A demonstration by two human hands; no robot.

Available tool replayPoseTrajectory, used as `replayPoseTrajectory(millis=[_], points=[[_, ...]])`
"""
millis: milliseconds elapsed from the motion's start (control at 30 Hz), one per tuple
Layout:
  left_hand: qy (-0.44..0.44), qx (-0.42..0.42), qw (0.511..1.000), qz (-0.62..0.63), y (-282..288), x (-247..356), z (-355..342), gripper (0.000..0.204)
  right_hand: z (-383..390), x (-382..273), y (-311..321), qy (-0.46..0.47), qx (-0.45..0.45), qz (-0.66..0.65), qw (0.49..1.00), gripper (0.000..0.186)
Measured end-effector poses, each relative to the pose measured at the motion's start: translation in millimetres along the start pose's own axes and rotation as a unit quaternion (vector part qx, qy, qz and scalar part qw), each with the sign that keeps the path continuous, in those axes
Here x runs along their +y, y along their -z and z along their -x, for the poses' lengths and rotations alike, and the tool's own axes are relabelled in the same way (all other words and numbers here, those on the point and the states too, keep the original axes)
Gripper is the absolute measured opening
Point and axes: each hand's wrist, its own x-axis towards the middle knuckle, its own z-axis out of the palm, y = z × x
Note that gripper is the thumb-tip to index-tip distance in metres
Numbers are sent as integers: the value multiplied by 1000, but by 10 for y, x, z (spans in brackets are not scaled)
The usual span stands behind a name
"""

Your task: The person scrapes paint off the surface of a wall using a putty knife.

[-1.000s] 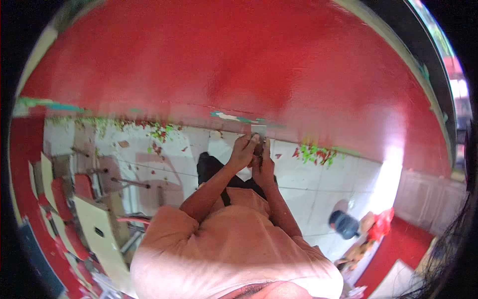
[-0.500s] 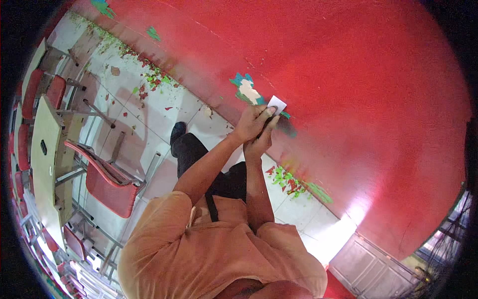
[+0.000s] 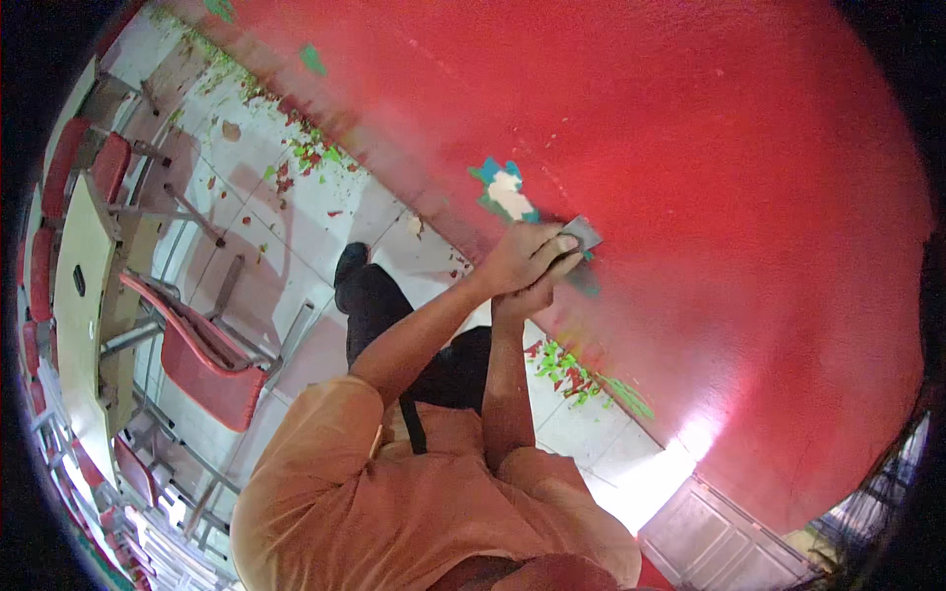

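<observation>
Both of my hands are closed together round a scraper (image 3: 584, 232), whose flat grey blade meets the red wall (image 3: 709, 187). Uppermost is my left hand (image 3: 520, 258), its fingers pointing along the tool toward the blade. My right hand (image 3: 528, 298) is wrapped just below and against it; the handle is hidden inside the grip. Beside the blade, on the wall, lies a bared patch (image 3: 507, 197), cream in the middle with blue and green edges. A smaller greenish strip shows just under the blade.
Green and red paint flakes (image 3: 567, 372) litter the tiled floor (image 3: 394, 207) along the wall's foot. To my left stand a red chair (image 3: 207, 360) and a pale table (image 3: 84, 305), with more chairs behind. A grey panelled door (image 3: 724, 537) is at the lower right.
Both hands and the scraper have shifted right and slightly down along the wall. The blade's face has turned from bright white to grey. The view has moved a little.
</observation>
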Motion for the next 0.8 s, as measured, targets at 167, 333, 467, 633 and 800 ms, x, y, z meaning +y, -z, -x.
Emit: replayPoseTrajectory(millis=[167, 333, 467, 633, 800], points=[[21, -7, 999, -44, 44, 17, -8, 32, 85, -26, -47, -71, 34, -255, 964, 60], [17, -6, 999, -44, 78, 82, -36, 29, 113, 50, -164, -148, 53, -361, 919, 57], [10, -21, 997, -72, 176, 178, -82, 27, 100, 109, -232, -173, 62, -394, 900, 56], [-60, 11, 995, -84, 158, 81, -118, 28, 93, 131, -289, -153, 59, -361, 918, 54], [21, -40, 997, -69, 175, 193, -102, 23, 141, 164, -204, -132, 53, -315, 938, 53]])
